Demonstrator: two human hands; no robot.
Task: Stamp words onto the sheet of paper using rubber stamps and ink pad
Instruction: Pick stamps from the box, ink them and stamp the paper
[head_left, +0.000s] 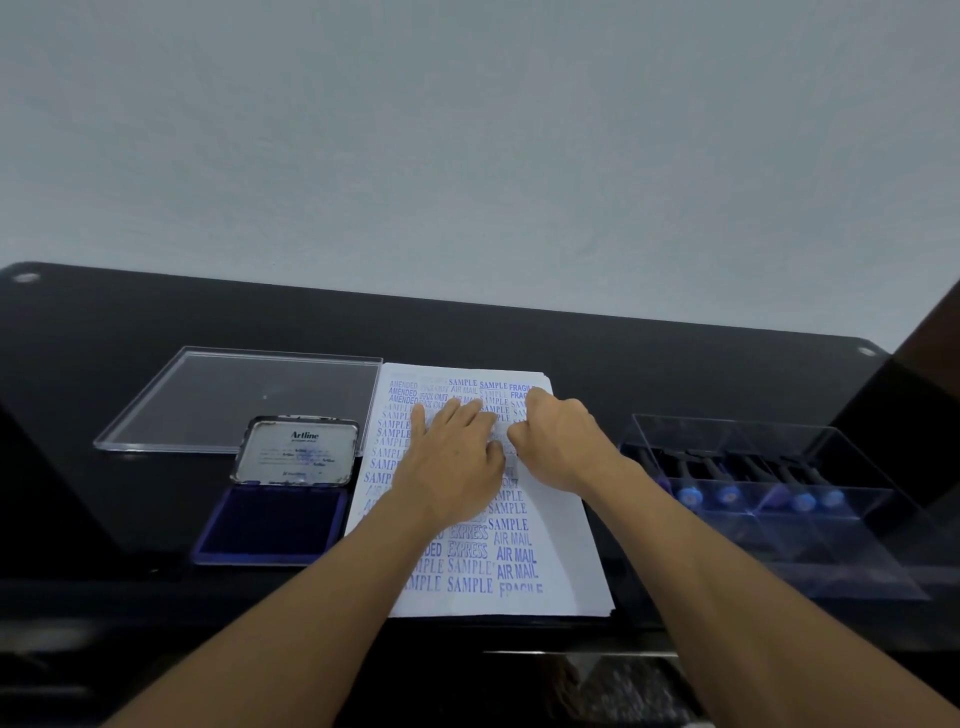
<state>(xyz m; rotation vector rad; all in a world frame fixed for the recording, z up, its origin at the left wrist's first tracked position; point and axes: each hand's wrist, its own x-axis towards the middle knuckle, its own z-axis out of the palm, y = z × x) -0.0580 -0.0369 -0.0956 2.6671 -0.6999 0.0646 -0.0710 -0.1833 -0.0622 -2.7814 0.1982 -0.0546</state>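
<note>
A white sheet of paper (563, 540) lies in the middle of the black table, covered with blue stamped words such as SAMPLE, AIR MAIL and EXPRESS. My left hand (454, 457) presses flat on the sheet with its fingers spread. Just to its right, my right hand (556, 441) is curled in a fist held down against the upper part of the paper, gripping a rubber stamp that the hand almost wholly hides. The open ink pad (270, 525), blue with its metal lid (296, 449) raised, sits left of the sheet.
A clear plastic box (857, 525) at the right holds several stamps (727, 493) with dark handles. A clear flat lid (234, 400) lies at the back left, behind the ink pad. The table (675, 364) meets a pale wall at its far edge.
</note>
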